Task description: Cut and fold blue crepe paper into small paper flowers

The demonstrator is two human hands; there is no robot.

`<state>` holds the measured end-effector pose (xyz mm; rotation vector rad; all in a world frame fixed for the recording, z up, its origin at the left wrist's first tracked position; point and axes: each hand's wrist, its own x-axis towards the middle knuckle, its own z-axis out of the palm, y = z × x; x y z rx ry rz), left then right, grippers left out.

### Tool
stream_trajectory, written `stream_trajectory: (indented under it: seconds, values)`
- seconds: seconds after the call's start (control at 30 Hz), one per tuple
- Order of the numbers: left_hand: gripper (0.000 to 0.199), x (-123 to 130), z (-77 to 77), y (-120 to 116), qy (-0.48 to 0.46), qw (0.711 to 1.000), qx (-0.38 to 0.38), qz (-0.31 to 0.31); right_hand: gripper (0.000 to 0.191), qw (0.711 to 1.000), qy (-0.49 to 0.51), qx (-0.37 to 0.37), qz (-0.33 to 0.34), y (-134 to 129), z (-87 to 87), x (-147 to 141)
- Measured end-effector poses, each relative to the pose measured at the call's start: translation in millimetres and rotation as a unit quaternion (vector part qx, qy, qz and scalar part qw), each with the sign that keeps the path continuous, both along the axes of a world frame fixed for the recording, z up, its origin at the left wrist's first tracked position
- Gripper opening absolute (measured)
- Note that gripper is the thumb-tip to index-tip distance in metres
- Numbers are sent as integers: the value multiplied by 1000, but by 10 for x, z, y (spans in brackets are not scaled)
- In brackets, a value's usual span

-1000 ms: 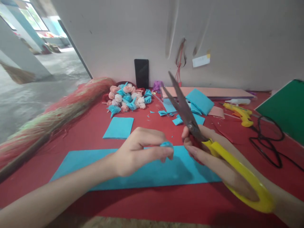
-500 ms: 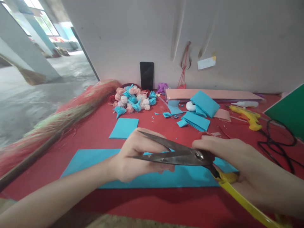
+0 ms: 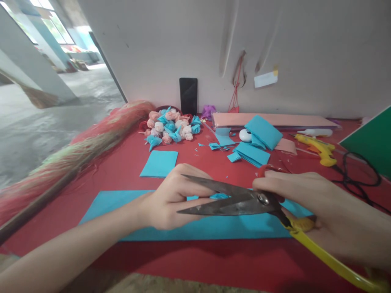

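Observation:
A pair of scissors (image 3: pixel 229 201) with dark metal blades and yellow and red handles is gripped in my right hand (image 3: pixel 324 203). Its blades are spread apart and point left, across the fingers of my left hand (image 3: pixel 171 197). The left fingers are curled closed; their tips are partly hidden behind the blades, so what they hold cannot be made out. Beneath both hands lies a long blue crepe paper sheet (image 3: pixel 146 234). Just beyond the left hand is a blue paper square (image 3: pixel 159 163), flat on the red tabletop (image 3: pixel 195 260).
Pink, white and blue paper flowers (image 3: pixel 172 126) are heaped at the back left near an upright black phone (image 3: pixel 188 95). Folded blue papers (image 3: pixel 252 154) lie at the back, a yellow glue gun (image 3: pixel 317 148) with a black cord to their right. A fringed red bundle (image 3: pixel 100 130) borders the left.
My right hand and the scissors have shifted slightly right and a little down. The blades stay spread. My left hand has barely moved.

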<state>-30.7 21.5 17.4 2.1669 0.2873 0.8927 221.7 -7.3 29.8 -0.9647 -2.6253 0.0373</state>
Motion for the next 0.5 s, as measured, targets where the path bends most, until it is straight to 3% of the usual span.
stream_trajectory:
  seconds: [0.23, 0.4, 0.5]
  values:
    - [38, 29, -10, 26, -29, 998, 49, 9, 38, 1000, -3, 12, 26, 18, 48, -31]
    - [24, 50, -26, 17, -44, 998, 33, -6, 37, 999, -14, 20, 25, 23, 38, -12]
    - [28, 67, -2, 1, -38, 999, -3, 21, 41, 999, -3, 40, 21, 24, 35, -6]
